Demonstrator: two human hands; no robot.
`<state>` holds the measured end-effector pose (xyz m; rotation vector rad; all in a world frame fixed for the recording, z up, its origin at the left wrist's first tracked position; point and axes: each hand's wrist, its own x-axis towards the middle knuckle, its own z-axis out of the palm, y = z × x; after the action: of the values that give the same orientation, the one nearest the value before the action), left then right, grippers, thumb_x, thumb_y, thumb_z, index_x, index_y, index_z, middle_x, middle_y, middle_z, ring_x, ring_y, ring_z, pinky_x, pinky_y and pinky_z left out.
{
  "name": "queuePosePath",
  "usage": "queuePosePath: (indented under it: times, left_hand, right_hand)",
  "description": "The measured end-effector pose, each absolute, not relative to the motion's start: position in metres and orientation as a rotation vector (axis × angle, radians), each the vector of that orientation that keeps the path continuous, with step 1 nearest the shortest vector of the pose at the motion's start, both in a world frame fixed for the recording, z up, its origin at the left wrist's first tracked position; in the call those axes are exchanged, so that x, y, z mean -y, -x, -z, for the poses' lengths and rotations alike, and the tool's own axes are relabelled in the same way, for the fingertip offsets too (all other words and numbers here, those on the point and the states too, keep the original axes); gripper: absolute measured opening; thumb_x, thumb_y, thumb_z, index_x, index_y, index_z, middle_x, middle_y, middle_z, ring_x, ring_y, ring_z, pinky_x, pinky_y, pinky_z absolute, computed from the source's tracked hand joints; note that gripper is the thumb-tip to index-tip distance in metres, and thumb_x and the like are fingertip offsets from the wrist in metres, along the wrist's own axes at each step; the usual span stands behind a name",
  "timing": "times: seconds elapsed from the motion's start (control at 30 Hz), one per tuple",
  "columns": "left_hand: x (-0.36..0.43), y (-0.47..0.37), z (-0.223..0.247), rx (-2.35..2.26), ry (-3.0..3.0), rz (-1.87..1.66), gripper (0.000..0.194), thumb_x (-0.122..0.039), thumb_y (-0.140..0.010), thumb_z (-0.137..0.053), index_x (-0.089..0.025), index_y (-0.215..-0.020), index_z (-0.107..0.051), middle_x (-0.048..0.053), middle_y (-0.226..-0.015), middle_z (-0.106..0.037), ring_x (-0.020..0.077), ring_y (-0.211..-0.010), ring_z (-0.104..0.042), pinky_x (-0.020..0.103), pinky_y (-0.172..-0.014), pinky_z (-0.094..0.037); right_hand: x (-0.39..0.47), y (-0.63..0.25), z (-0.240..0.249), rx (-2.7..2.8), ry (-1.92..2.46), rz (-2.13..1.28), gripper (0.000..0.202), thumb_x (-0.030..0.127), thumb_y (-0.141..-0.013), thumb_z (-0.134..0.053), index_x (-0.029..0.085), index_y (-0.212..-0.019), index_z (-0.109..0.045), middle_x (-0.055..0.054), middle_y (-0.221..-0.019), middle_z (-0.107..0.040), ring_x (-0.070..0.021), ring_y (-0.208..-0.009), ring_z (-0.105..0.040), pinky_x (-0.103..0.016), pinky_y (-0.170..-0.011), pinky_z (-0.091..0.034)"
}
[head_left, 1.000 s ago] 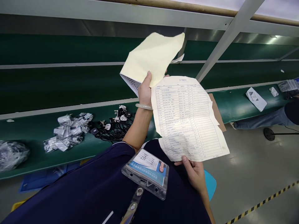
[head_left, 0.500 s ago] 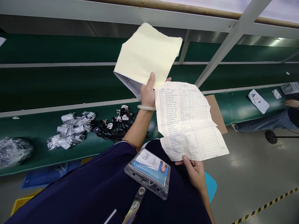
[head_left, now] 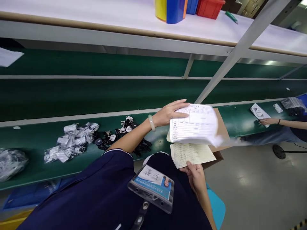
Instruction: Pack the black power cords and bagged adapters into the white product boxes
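Note:
My left hand [head_left: 171,113], with a pale bangle at the wrist, lies over the upper left of a white printed form [head_left: 192,126]. Its fingers are stretched out and touch the paper. The form's lower right corner is smeared by motion. Below it shows a cream paper sheet [head_left: 192,155] with printed lines, its upper part hidden. My right hand [head_left: 195,174] pinches this sheet at the bottom edge, thumb on top. Behind the papers stands a brown cardboard box [head_left: 222,126], partly covered.
On the green bench [head_left: 38,135] lie silvery packets [head_left: 72,140], black plugs with cables [head_left: 115,135] and a clear plastic bag [head_left: 11,164]. Colourful bins [head_left: 209,8] stand on the upper shelf. At right, another person's hand [head_left: 268,121] touches a paper. A blue stool [head_left: 217,204] is beside me.
My left hand has come down with the papers and its fingers have straightened. The white form now covers much of the cream sheet. The view has tilted up, showing the shelf bins.

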<state>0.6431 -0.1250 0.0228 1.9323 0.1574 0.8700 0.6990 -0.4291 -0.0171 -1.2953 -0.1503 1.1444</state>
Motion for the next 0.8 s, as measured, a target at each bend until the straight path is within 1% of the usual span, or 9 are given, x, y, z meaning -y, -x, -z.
queuePosePath:
  times: [0.1,0.2,0.33,0.43,0.5,0.57,0.63,0.7,0.8]
  left_hand:
    - [0.123,-0.648,-0.025,0.080,-2.147,-0.842,0.032,-0.035,-0.072,-0.080,-0.033,-0.104,-0.074,0.006,-0.140,-0.055,0.0327,-0.138,-0.039,0.052,-0.109,-0.040]
    - [0.125,-0.647,-0.022,0.073,-2.151,-0.931,0.037,-0.030,-0.077,-0.076,-0.035,-0.113,-0.070,0.005,-0.147,-0.047,0.0313,-0.136,-0.043,0.049,-0.106,-0.045]
    - [0.129,-0.643,-0.021,-0.031,-1.972,-1.076,0.036,-0.030,-0.079,-0.074,-0.033,-0.115,-0.070,0.005,-0.149,-0.045,0.0305,-0.131,-0.049,0.047,-0.106,-0.047]
    - [0.132,-0.639,-0.026,-0.019,-1.908,-1.152,0.034,-0.027,-0.082,-0.071,-0.033,-0.116,-0.070,0.004,-0.147,-0.048,0.0296,-0.130,-0.050,0.046,-0.107,-0.046]
    - [0.136,-0.636,-0.031,0.005,-1.924,-1.156,0.036,-0.023,-0.084,-0.068,-0.033,-0.118,-0.069,0.004,-0.147,-0.047,0.0290,-0.130,-0.050,0.046,-0.107,-0.046]
    - [0.139,-0.635,-0.033,-0.012,-1.961,-1.123,0.040,-0.019,-0.083,-0.066,-0.034,-0.120,-0.067,0.003,-0.148,-0.046,0.0294,-0.128,-0.051,0.046,-0.106,-0.047]
    - [0.141,-0.638,-0.033,-0.045,-1.988,-1.118,0.042,-0.017,-0.083,-0.065,-0.036,-0.120,-0.067,0.002,-0.147,-0.048,0.0313,-0.126,-0.053,0.050,-0.103,-0.049]
    - [0.143,-0.643,-0.033,-0.045,-1.995,-1.119,0.045,-0.018,-0.081,-0.065,-0.040,-0.120,-0.066,0.000,-0.145,-0.049,0.0341,-0.125,-0.054,0.054,-0.099,-0.051]
    - [0.152,-0.651,-0.036,0.005,-1.992,-1.108,0.046,-0.023,-0.080,-0.064,-0.045,-0.120,-0.064,-0.003,-0.143,-0.051,0.0373,-0.122,-0.056,0.056,-0.088,-0.057]
  right_hand:
    - [0.426,-0.698,0.023,0.128,1.301,-1.091,0.041,0.040,-0.072,-0.080,0.019,-0.105,-0.071,-0.009,-0.109,-0.070,-0.0261,-0.095,-0.067,-0.038,-0.078,-0.059]
    - [0.427,-0.695,0.025,0.125,1.298,-1.080,0.039,0.038,-0.067,-0.084,0.021,-0.101,-0.072,-0.009,-0.108,-0.071,-0.0291,-0.100,-0.066,-0.043,-0.086,-0.056]
    - [0.428,-0.692,0.019,0.050,1.246,-1.074,0.041,0.039,-0.068,-0.083,0.022,-0.104,-0.071,-0.008,-0.108,-0.071,-0.0278,-0.097,-0.067,-0.043,-0.084,-0.056]
    - [0.425,-0.692,0.007,0.006,1.034,-1.091,0.053,0.060,-0.079,-0.067,0.022,-0.116,-0.067,-0.011,-0.117,-0.068,-0.0278,-0.100,-0.067,-0.039,-0.076,-0.058]
    - [0.421,-0.692,-0.001,0.005,0.885,-1.167,0.072,0.075,-0.080,-0.054,0.018,-0.122,-0.063,-0.017,-0.119,-0.066,-0.0291,-0.101,-0.067,-0.036,-0.071,-0.058]
    - [0.416,-0.694,-0.004,-0.015,0.837,-1.230,0.081,0.081,-0.077,-0.050,0.015,-0.123,-0.062,-0.020,-0.115,-0.067,-0.0275,-0.096,-0.069,-0.031,-0.066,-0.058]
    - [0.411,-0.699,-0.002,-0.069,0.879,-1.244,0.077,0.079,-0.073,-0.059,0.015,-0.116,-0.065,-0.017,-0.105,-0.071,-0.0234,-0.085,-0.071,-0.025,-0.058,-0.056]
    - [0.408,-0.705,0.003,-0.099,0.940,-1.197,0.063,0.068,-0.070,-0.071,0.019,-0.109,-0.069,-0.012,-0.094,-0.073,-0.0195,-0.074,-0.071,-0.021,-0.051,-0.053]
    - [0.407,-0.709,0.014,-0.067,0.976,-1.102,0.044,0.053,-0.074,-0.075,0.024,-0.106,-0.070,-0.008,-0.089,-0.074,-0.0161,-0.069,-0.069,-0.019,-0.050,-0.051]
